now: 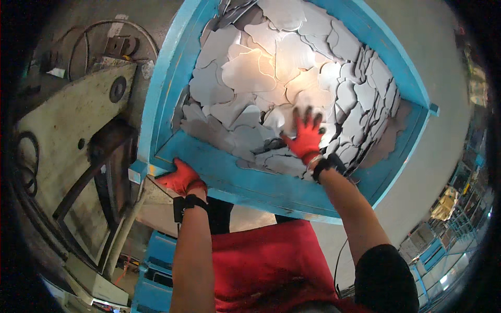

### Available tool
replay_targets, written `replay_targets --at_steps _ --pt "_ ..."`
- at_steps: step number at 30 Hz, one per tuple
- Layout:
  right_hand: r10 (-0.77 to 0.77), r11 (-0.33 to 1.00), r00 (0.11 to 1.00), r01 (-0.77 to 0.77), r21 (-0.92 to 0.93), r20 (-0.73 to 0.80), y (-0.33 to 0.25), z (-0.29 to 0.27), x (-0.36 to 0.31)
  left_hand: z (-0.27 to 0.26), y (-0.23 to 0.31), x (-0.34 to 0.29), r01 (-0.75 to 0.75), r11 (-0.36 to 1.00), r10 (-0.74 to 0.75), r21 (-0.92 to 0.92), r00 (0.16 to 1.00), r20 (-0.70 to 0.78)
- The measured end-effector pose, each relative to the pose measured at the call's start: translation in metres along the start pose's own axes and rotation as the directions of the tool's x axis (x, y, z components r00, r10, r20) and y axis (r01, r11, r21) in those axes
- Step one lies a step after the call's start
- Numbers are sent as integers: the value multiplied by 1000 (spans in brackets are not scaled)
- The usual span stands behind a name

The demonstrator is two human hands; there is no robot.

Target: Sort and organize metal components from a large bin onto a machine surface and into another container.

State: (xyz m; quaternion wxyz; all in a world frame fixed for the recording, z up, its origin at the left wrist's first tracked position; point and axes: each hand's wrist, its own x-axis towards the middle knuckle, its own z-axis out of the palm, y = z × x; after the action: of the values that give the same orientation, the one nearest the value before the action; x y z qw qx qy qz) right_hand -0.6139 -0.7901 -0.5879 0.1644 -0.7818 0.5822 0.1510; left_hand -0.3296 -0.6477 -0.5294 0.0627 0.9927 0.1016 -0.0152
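A large blue metal bin (261,195) stands in front of me, heaped with flat grey plate pieces (250,70) that have wavy, rounded outlines. My right hand (305,136), in a red glove with dark fingertips, reaches over the near part of the heap. Its fingers are spread, palm toward the plates, and nothing is held. At the bin's near left corner my left hand (183,180), also red-gloved, is closed on the rim, thumb lying over the edge. The undersides of its fingers are hidden. Dark straps circle both wrists.
A big pale machine part (78,120) with a dark curved frame stands close on the left. Blue crates (156,271) sit low beside my left forearm. Grey floor (428,47) runs along the bin's right side, with racks (443,245) farther right.
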Motion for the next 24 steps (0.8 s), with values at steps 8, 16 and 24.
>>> replay_targets --at_steps 8,16,24 --pt "-112 994 969 109 -25 -221 18 -48 92 -31 23 -15 -34 996 39 -88 998 50" --pt "109 994 967 -104 33 -228 6 7 58 -11 8 -11 -98 980 123 173 982 -142" --pt "-119 970 992 125 210 -42 -13 -7 -8 15 -18 0 -57 997 61 55 995 -85"
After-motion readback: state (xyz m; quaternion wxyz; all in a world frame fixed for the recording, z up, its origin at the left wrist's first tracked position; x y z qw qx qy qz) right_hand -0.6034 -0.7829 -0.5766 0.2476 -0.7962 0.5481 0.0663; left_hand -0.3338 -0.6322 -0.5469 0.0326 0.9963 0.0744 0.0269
